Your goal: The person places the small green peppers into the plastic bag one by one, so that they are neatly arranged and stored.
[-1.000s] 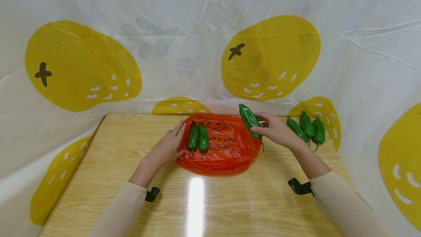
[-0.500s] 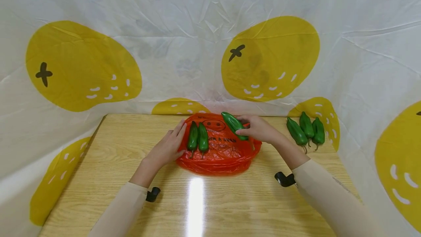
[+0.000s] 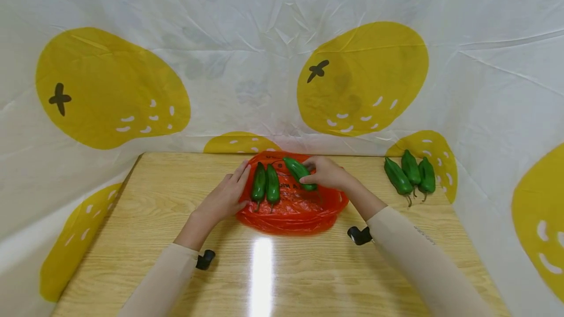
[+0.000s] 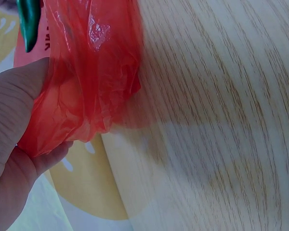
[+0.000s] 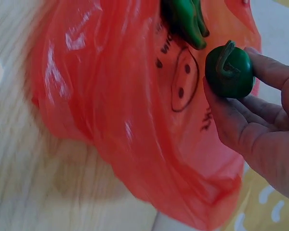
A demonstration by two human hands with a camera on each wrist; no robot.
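A red plastic bag [image 3: 293, 221] with a printed pig face and lettering lies spread on the table, its sides raised round the middle. My left hand [image 3: 222, 197] holds its left side, thumb [image 4: 19, 89] on the inner face and fingers outside. Over the right half of the bag, my right hand [image 3: 328, 172] grips a green pepper [image 3: 294, 168], tilted with its tip toward the back left. The right wrist view shows its stem end [image 5: 229, 72] between thumb and fingers. Two more peppers [image 3: 258, 182] lie side by side in the bag's left part, stems toward me.
Three green peppers [image 3: 398, 176] lie together at the back right of the wooden table [image 3: 167, 199]. A white cloth [image 3: 246, 87] with yellow fruit prints hangs along the back and both sides.
My right hand has carried the pepper leftward, from the bag's right edge to over its middle, close to the two peppers lying there. The left hand has stayed put on the bag.
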